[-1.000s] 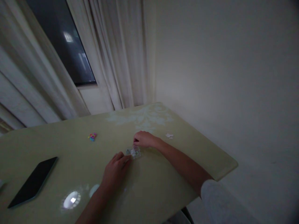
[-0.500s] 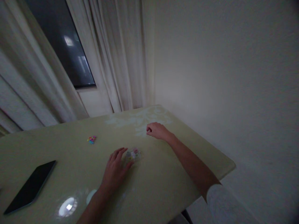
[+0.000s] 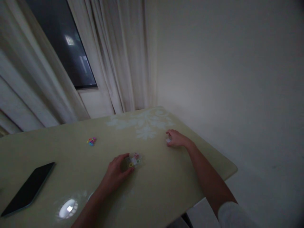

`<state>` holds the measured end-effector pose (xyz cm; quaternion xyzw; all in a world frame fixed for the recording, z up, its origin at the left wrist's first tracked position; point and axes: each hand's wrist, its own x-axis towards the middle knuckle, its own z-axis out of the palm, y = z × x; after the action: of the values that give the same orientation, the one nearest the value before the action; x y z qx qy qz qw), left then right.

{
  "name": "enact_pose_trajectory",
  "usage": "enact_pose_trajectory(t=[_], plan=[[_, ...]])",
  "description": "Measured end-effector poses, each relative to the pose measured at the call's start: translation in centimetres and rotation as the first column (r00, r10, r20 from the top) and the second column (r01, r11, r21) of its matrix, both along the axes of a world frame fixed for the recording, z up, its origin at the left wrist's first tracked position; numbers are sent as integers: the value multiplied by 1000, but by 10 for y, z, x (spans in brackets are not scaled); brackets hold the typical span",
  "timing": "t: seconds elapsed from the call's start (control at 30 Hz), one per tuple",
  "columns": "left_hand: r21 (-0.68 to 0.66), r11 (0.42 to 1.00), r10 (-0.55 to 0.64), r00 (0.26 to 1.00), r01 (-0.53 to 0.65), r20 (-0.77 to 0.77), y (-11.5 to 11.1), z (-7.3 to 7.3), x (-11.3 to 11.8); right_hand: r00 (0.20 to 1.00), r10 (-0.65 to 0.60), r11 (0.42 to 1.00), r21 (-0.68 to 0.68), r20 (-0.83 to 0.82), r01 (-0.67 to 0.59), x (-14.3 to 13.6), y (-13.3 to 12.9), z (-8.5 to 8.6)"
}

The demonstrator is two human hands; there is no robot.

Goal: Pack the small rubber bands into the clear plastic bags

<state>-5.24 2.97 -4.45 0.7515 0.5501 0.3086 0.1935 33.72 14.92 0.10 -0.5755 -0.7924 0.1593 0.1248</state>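
A clear container (image 3: pixel 136 160) with small coloured pieces in it lies near the middle of the table. My left hand (image 3: pixel 119 167) is at its left side, thumb and fingers curved around its edge. Farther right, my right hand (image 3: pixel 175 138) holds a small whitish, see-through item (image 3: pixel 168 140) between thumb and fingers, low over the table. What exactly this item is cannot be made out. A little heap of bright coloured pieces (image 3: pixel 91 141) rests on the table to the left, away from both hands.
A dark flat tablet (image 3: pixel 29 188) lies at the left of the pale green table (image 3: pixel 152 196). Curtains (image 3: pixel 123 57) and a dark window stand behind the table, and a plain wall (image 3: pixel 213 79) borders it at the right.
My right hand has moved right and slightly nearer, and its whitish item now shows. My left hand has closed in around the container's edge.
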Motion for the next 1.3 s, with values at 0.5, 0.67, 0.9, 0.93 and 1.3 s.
enact_pose_trajectory(t=[0.5,0.67,0.9,0.93,1.3], plan=[[-50,999,5,983,4,182,-10,-9,12,667,421,875,81,-615,-477,-138,-61,-25],[-55,998,-27,983,38,180,-9,-6,11,772,561,825,123,-299,-551,-123,-58,-20],[-10,998,-66,992,67,103,-14,-2,12,793,596,802,149,-126,-579,-121,-59,-10],[-14,998,-59,992,61,113,-14,-2,12,802,583,810,159,-128,-564,-122,-59,-10],[-21,993,-110,989,112,95,-14,7,13,851,525,834,207,-12,-511,-126,-54,-25]])
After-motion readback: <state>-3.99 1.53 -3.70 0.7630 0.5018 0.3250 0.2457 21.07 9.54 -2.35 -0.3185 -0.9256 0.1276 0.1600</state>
